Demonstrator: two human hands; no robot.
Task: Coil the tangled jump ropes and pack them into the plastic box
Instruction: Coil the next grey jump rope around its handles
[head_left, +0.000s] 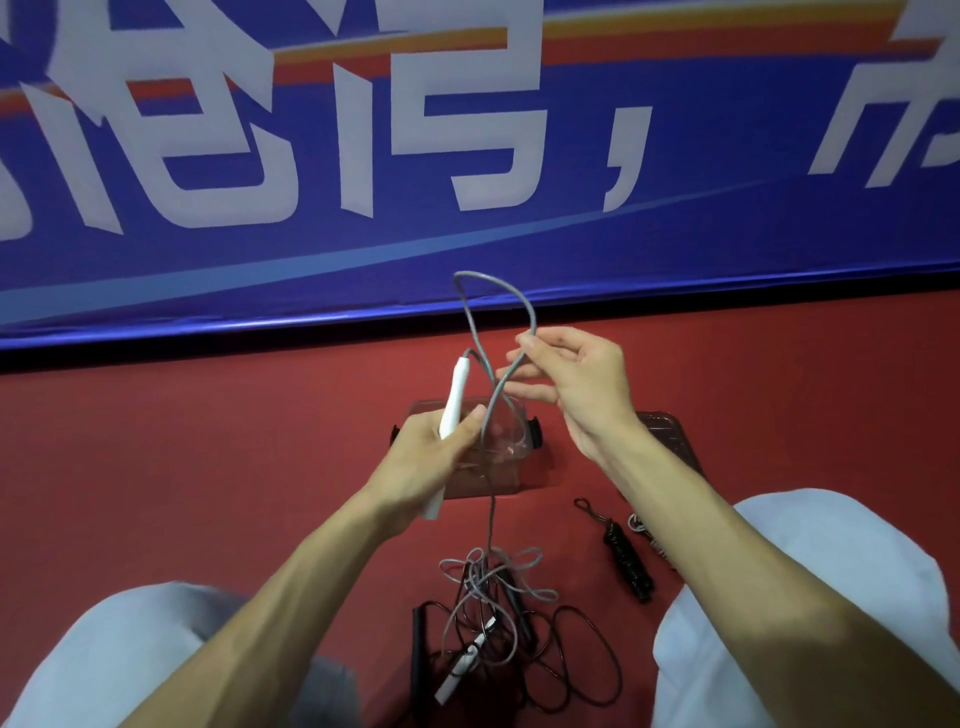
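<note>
Red floor (208, 493), blue banner (675, 234) behind; left hand (441, 457) grips a white handle (456, 395), right hand (576, 384) pinches the rope (491, 519), box (511, 467) half-hidden behind them.

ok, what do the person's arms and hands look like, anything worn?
Bare left arm and right arm, no sleeves in view. No gloves, rings, watch or bands visible on left hand or right hand. Pale grey trousers cover the knees.

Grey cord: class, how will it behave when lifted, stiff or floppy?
Probably semi-stiff: the grey cord arches unsupported above the right hand. Likely light: a mere pinch lifts its loop. Apt to snag: its lower part runs into the tangled pile.
</note>
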